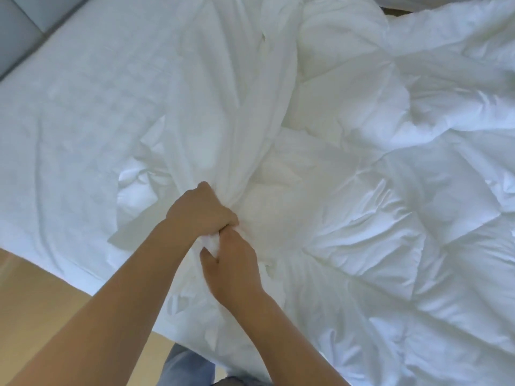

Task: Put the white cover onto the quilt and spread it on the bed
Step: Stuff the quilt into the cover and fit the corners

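Counted here: 2 bare hands, 1 left hand [201, 210] and 1 right hand [234, 264]; 1 white cover [223, 93]; 1 quilt [390, 196]; 1 bed [69, 112]; 1 grey headboard [16, 32]; 1 wooden floor [41, 302]; 1 pair of blue jeans [186, 366].

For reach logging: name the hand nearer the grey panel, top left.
Left. The left hand grips the white cover, down-right of the grey panel; the right hand lies lower, farther off.
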{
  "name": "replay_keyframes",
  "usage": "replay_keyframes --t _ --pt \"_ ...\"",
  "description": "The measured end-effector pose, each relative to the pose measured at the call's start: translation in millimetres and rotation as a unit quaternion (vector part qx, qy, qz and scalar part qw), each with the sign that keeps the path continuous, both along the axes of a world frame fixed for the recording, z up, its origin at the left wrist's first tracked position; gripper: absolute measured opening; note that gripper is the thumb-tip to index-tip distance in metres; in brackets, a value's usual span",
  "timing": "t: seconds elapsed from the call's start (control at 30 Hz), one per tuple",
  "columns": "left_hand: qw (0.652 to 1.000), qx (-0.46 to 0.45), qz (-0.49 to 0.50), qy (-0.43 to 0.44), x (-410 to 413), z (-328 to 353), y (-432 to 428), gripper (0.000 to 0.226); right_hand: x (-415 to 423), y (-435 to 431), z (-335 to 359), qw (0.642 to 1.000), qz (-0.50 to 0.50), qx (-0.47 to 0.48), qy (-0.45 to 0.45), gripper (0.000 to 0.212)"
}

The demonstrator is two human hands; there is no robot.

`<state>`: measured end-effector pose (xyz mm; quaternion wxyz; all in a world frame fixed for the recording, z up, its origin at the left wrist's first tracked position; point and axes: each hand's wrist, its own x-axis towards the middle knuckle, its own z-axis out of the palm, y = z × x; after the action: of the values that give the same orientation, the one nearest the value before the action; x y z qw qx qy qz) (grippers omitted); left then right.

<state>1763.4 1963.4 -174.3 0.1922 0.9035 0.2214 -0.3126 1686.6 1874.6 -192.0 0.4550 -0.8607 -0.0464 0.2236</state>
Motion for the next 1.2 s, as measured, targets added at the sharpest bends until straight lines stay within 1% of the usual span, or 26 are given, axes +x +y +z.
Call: replay_keyframes --t 0.03,0.1,0.13,0.2,0.27,0.3,0.33,0.37,0.4,0.43,0.5,0.57,0.6,0.67,0.7,0.77,0.8,0.83,0.87,0.9,0.93,1.0,1.03,1.1,1.17,1.2 --pt "1.000 0.010 0.008 0.005 -5.3 -0.5 7.4 0.026 -6.2 5.8 -3.0 1.000 0.003 0.019 0.001 0.032" --pt "0.988 -0.097 0.122 -0.018 -17.2 -3.6 19.8 0.010 -15.6 12.9 -11.2 1.000 0.001 0.007 -0.010 0.046" --pt "0.958 -0.182 0.217 -0.040 -23.1 -3.7 23.2 0.014 -19.5 15.1 -14.6 1.000 -0.001 -0.017 -0.021 0.058" --pt "0.863 -0.327 0.377 -0.081 -29.4 3.0 26.5 0.020 -24.7 19.8 -15.2 0.996 0.005 -0.062 -0.068 0.074" --pt "0.777 -0.447 0.436 -0.080 -32.3 10.6 29.2 0.023 -26.5 19.8 -15.8 0.997 -0.022 -0.045 -0.060 0.071" --pt "0.748 -0.494 0.438 -0.069 -32.6 13.3 29.9 0.019 -23.5 19.3 -12.8 0.998 -0.061 -0.007 -0.003 0.063" --pt "0.761 -0.492 0.419 -0.053 -32.3 14.3 31.8 0.014 -21.0 17.7 -12.4 0.995 -0.079 0.020 0.052 0.055" --pt "0.821 -0.437 0.365 -0.032 -32.3 12.5 34.0 0.020 -19.8 17.1 -10.7 0.994 -0.065 0.034 0.079 0.047" --pt "0.897 -0.342 0.280 0.001 -33.1 8.8 36.0 0.031 -19.8 17.8 -7.8 0.998 -0.002 0.012 0.068 0.039" --pt "0.951 -0.239 0.194 0.033 -33.6 6.5 36.5 0.035 -20.8 19.4 -3.7 0.997 0.051 -0.001 0.060 0.035" --pt "0.992 -0.072 0.076 0.062 -32.3 2.0 38.1 0.027 -24.9 24.2 -0.4 0.995 0.086 0.002 0.050 0.033" --pt "0.998 0.029 0.024 0.051 -29.5 -3.2 41.4 0.013 -29.4 27.8 2.0 0.995 0.066 0.025 0.067 0.031" --pt "0.997 0.044 0.028 0.055 -29.3 -6.6 43.5 0.018 -32.3 28.4 1.0 0.996 0.062 0.024 0.063 0.031" --pt "0.992 -0.041 0.106 0.054 -29.5 -14.7 50.0 0.017 -40.2 28.6 -3.9 0.996 0.053 0.028 0.062 0.035" --pt "0.974 -0.126 0.185 0.040 -31.9 -15.4 52.2 0.007 -44.4 27.3 -7.2 0.995 0.046 0.045 0.075 0.036" --pt "0.886 -0.282 0.369 -0.007 -42.9 -12.3 55.9 0.015 -45.4 21.3 -10.1 0.989 -0.005 0.124 0.081 0.031" --pt "0.838 -0.341 0.424 -0.031 -49.2 -8.0 58.2 0.015 -42.0 13.5 -14.7 0.988 -0.051 0.144 0.010 0.031" --pt "0.810 -0.381 0.445 -0.037 -54.6 -2.1 60.0 0.014 -36.1 4.2 -21.9 0.986 -0.080 0.118 -0.091 0.037" --pt "0.795 -0.415 0.441 -0.030 -57.0 3.9 61.2 0.011 -27.2 -6.1 -31.4 0.977 -0.078 0.041 -0.192 0.047" --pt "0.800 -0.431 0.418 -0.007 -56.7 10.1 60.8 0.007 -14.8 -16.3 -41.2 0.959 -0.049 -0.063 -0.272 0.058" --pt "0.841 -0.404 0.361 0.017 -54.7 12.7 60.0 0.010 -0.9 -23.5 -50.7 0.932 -0.006 -0.169 -0.319 0.070" --pt "0.942 -0.251 0.218 0.039 -47.2 8.3 58.3 0.018 29.8 -32.4 -58.7 0.891 0.050 -0.289 -0.345 0.082" --pt "0.970 -0.168 0.172 0.026 -43.8 7.1 57.1 0.015 45.2 -35.4 -60.2 0.884 0.054 -0.307 -0.349 0.076" --pt "0.983 -0.106 0.149 -0.014 -41.3 1.1 55.9 0.016 71.1 -40.9 -47.7 0.899 0.019 -0.283 -0.334 0.055" --pt "0.963 -0.164 0.207 -0.051 -43.6 -5.6 55.5 0.021 89.6 -44.4 -30.3 0.947 -0.041 -0.199 -0.247 0.043" --pt "0.934 -0.220 0.270 -0.074 -45.7 -7.3 55.5 0.022 95.1 -46.4 -29.3 0.961 -0.060 -0.178 -0.202 0.042"
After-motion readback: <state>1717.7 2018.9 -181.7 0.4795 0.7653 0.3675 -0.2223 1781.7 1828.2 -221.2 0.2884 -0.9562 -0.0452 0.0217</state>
